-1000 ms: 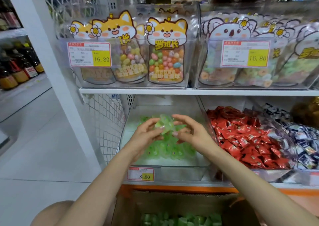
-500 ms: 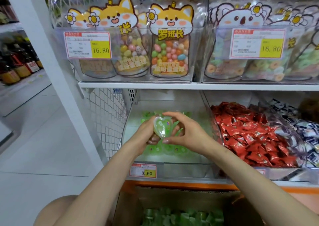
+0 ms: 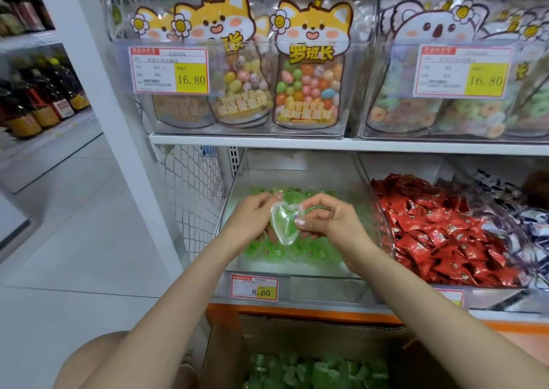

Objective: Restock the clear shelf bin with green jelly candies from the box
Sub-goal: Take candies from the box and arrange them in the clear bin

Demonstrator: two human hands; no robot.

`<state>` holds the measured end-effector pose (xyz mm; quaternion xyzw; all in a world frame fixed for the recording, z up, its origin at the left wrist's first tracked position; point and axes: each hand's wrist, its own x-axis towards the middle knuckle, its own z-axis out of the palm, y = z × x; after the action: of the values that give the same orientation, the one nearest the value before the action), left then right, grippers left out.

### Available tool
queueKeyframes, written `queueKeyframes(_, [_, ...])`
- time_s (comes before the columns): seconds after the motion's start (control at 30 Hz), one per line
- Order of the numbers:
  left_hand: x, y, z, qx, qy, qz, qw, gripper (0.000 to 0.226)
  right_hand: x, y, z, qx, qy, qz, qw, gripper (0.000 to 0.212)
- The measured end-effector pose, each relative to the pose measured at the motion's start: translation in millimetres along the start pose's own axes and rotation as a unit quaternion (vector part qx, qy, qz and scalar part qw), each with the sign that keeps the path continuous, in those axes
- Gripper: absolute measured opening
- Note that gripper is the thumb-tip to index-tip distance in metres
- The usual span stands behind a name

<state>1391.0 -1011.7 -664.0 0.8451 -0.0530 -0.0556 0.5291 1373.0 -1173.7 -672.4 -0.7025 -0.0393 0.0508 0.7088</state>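
Green jelly candy [image 3: 283,229], heart-shaped, point down, pinched between left grip [image 3: 252,219] and right grip [image 3: 332,225], both closed on it, over front half of clear shelf bin [image 3: 326,290]; release drops straight down.

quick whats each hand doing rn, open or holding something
Left hand: closed, holding a heart-shaped green jelly.
Right hand: closed, pinching the same jelly's right edge.

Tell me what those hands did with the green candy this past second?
The left hand and right hand have closed in around a heart-shaped green jelly and turned its flat clear face toward the camera; before, only a green clump showed. They still hold it above the clear bin. The binned jellies, box and red candies are unchanged.
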Motion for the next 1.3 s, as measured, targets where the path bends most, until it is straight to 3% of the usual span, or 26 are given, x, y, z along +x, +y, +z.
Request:
queueKeyframes(0.07, [-1, -7, -13, 0.145, 0.079, 0.096, 0.982, 0.02, 1, 1, -2, 0.004, 0.025, 0.019, 0.999, 0.022])
queueKeyframes(0.17, [-2, -17, -33, 0.234, 0.161, 0.177, 0.942, 0.008, 6, 4, -1, -0.02, 0.042, 0.086, 0.995, 0.021])
queueKeyframes(0.33, [5, -41, -52, 0.328, 0.131, 0.269, 0.896, 0.032, 24, 19, 29, -0.111, -0.004, 0.205, 0.972, 0.021])
queueKeyframes(0.6, [15, -52, -62, 0.331, 0.095, 0.263, 0.901, 0.037, 44, 35, 62, -0.192, -0.098, 0.305, 0.928, 0.016])
queueKeyframes(0.8, [25, -43, -56, 0.328, 0.074, 0.263, 0.905, 0.039, 44, 51, 65, -0.283, -0.101, 0.239, 0.923, 0.022])
queueKeyframes(1.0, [30, -33, -53, 0.321, 0.086, 0.237, 0.913, 0.029, 49, 47, 66, -0.411, -0.148, 0.193, 0.879, 0.019])
queueKeyframes(1.3, [34, -34, -45, 0.31, 0.077, 0.24, 0.917, 0.017, 45, 55, 61, -0.371, -0.133, 0.211, 0.895, 0.023])
